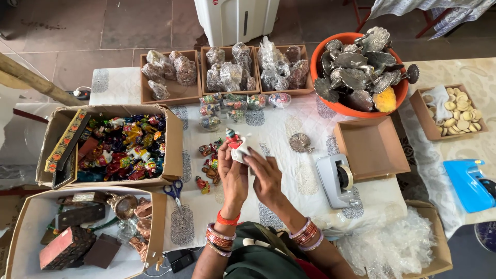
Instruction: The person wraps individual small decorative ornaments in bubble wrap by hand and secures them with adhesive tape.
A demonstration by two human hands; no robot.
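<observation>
Over the middle of the table, both my hands hold a small painted figurine, partly covered in clear bubble wrap. My left hand grips it from below and the left. My right hand pinches the wrap on its right side. Several more small painted figurines lie loose on the patterned white cloth just left of my hands. Bangles sit on both my wrists.
A cardboard box of colourful figurines stands left, scissors beside it. Wooden trays of wrapped items line the back. An orange bowl of metal leaf dishes, an empty tray, a tape dispenser and bubble wrap are right.
</observation>
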